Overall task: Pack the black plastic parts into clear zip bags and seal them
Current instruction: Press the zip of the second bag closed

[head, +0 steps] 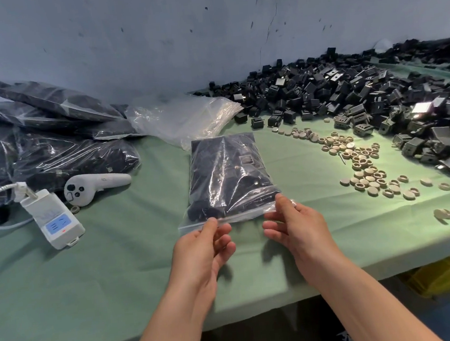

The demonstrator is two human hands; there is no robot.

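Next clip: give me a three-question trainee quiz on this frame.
1. True or false: the left hand and right hand both pinch the near edge of the zip bag.
2. The loose black parts lie on the bag's: A left, B right, C near side.
3. Fill in: the packed bags are piled on the table's ___ side.
Key: 1 true; 2 B; 3 left.

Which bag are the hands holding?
The zip bag lying alone mid-table, pinched by the left hand and right hand; the other filled bags lie piled at left.
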